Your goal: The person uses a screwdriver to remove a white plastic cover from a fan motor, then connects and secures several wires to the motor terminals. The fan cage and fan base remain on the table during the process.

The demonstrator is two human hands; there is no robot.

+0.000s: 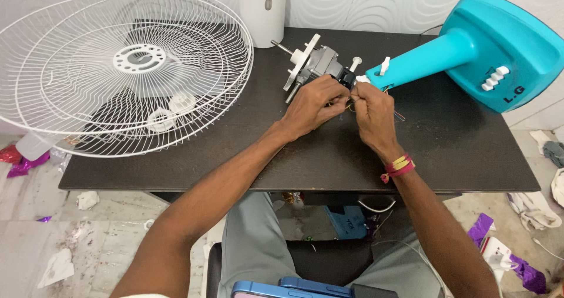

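Head camera – looks steeply down, near, over dark table.

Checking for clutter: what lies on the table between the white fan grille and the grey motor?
In the head view, only bare dark table lies between the fan grille and the motor; both hands work right of it.

The grey fan motor lies on its side on the dark table, shaft pointing up-left, white front plate attached. Thin coloured wires trail from its rear by the teal stand.
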